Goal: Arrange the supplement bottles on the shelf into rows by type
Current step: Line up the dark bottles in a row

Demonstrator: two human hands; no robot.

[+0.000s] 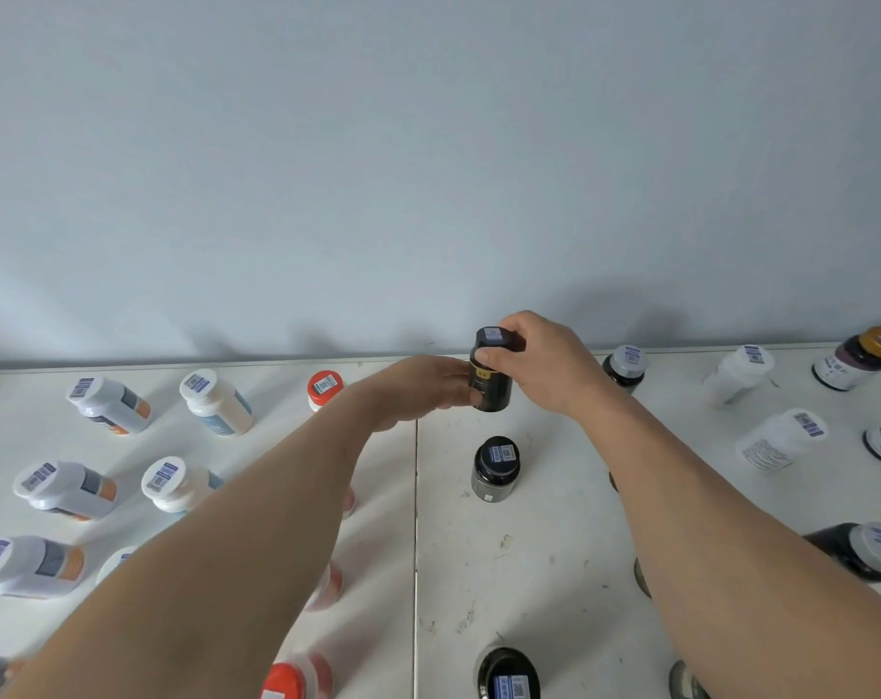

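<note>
Right hand (544,365) clamped on black bottle (491,380) cap; left hand (423,391) gripping its side, near shelf (448,547) back edge.

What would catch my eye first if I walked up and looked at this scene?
Both hands meet at the back of the white shelf, near the wall: the right hand grips the cap of a black bottle while the left hand steadies its side. Two more black bottles stand in line in front of it. White bottles stand in rows on the left.
</note>
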